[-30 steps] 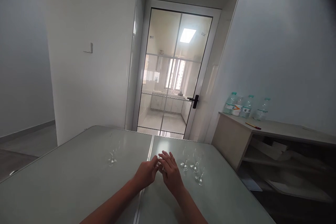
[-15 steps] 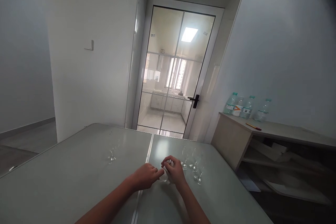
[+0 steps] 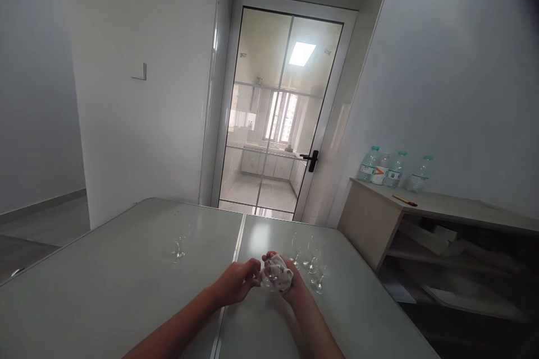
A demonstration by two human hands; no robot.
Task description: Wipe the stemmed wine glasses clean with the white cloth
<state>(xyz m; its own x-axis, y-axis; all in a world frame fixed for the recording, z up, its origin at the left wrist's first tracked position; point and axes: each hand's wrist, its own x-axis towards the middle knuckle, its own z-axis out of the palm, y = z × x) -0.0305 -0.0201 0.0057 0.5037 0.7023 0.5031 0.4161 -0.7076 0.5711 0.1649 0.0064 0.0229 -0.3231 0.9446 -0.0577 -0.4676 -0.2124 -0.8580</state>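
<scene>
Over the table's middle seam, my left hand (image 3: 241, 281) has its fingers pinched at the edge of a clear stemmed glass (image 3: 266, 281). Most of that glass is covered by a crumpled white cloth (image 3: 281, 272). My right hand (image 3: 291, 286), palm turned up, has its fingers curled around the cloth against the glass. Just beyond the right hand, three clear stemmed glasses stand upright: one at the back left (image 3: 296, 252), one at the back right (image 3: 311, 258) and one nearer (image 3: 318, 280). Another stemmed glass (image 3: 179, 249) stands on the left half of the table.
The grey-green table (image 3: 126, 291) has a pale seam (image 3: 240, 238) down its middle. At the right, a wooden shelf unit (image 3: 370, 219) bears several plastic bottles (image 3: 394, 171) and a red-and-yellow pen (image 3: 405, 200). Behind the table is a glazed door (image 3: 263, 179).
My right hand has rolled over from palm down to palm up, bringing the white cloth into view. My left fingers have curled in more at the glass.
</scene>
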